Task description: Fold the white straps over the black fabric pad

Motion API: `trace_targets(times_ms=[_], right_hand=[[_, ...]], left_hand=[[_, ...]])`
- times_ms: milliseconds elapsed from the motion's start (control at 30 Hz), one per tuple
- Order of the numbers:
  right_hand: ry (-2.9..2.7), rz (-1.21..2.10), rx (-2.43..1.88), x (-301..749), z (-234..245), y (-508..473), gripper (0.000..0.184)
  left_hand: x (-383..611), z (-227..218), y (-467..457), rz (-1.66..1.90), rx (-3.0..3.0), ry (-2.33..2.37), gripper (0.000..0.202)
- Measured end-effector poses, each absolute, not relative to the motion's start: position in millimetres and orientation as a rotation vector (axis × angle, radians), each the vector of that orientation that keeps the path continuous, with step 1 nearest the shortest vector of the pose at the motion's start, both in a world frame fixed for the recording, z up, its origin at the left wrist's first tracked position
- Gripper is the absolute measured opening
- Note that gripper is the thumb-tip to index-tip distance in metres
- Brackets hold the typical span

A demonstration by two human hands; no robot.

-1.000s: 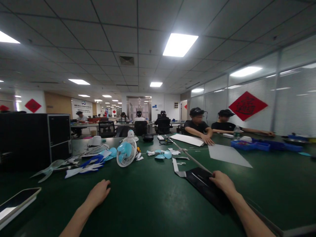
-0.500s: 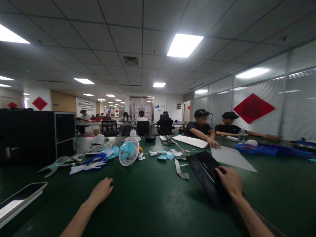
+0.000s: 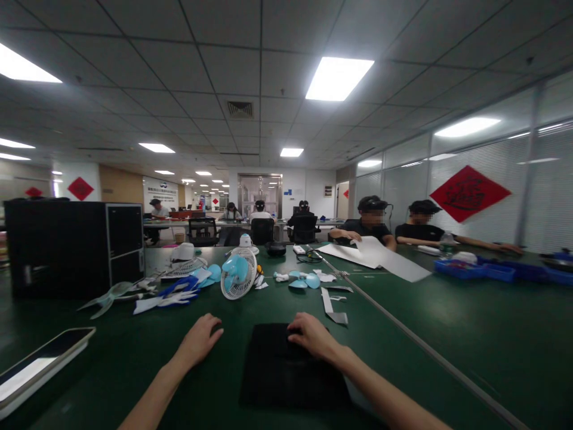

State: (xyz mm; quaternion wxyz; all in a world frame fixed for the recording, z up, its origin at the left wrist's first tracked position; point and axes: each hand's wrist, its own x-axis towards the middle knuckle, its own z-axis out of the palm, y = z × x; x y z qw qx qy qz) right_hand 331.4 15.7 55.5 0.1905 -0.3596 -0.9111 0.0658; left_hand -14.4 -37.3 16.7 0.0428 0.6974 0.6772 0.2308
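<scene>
My left hand (image 3: pixel 201 339) rests on the green table, holding nothing, its fingers loosely bent and a little apart. To its right a thin black rectangular panel (image 3: pixel 268 370) lies flat, or nearly flat, in front of me. The fingers of my right hand (image 3: pixel 311 335) are closed on the panel near its far right part; the palm hides the exact grip. Beyond my hands stands a small white fan with pale blue blades (image 3: pixel 237 273). Loose light blue fan blades (image 3: pixel 304 279) and a bent grey strip (image 3: pixel 333 309) lie further right.
A phone (image 3: pixel 47 361) lies at the left, before a black computer case (image 3: pixel 76 251). Blue-and-white gloves (image 3: pixel 172 295) are near the fan. A co-worker handles a white sheet (image 3: pixel 380 257) at the right, by blue trays (image 3: pixel 483 270). A table seam (image 3: pixel 412 334) runs diagonally.
My right hand has brought the black panel left and lowered it from tilted to about flat. My left hand has shifted slightly right. The co-worker has lifted part of the white sheet.
</scene>
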Motion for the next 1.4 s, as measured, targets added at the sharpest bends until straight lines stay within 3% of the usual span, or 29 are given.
trace_targets(times_ms=[300,367,500,633,1000,1167,1233,1400], right_hand=[[-2.587,0.289,-0.947,272,43,17,0.027],[-2.55,0.334,-0.969,282,45,16,0.037],[-2.534,0.468,-1.148,319,54,14,0.075],[-2.594,0.578,-1.219,344,54,17,0.087],[-2.506,0.545,-1.112,332,40,29,0.074],[-2.21,0.071,-1.496,355,45,55,0.036],[-2.12,-0.062,-1.658,371,44,66,0.029],[-2.009,-0.136,-1.832,399,32,85,0.039]], left_hand=[[13,9,-38,0.731,2.143,1.785,0.075],[16,9,-39,0.679,2.127,1.777,0.079],[16,11,-42,0.629,2.087,1.771,0.082],[16,13,-44,0.614,2.095,1.724,0.087],[11,13,-41,0.605,2.056,1.789,0.087],[13,17,-43,0.603,2.048,1.79,0.084],[14,18,-43,0.613,2.04,1.783,0.084],[14,18,-43,0.618,2.006,1.793,0.086]])
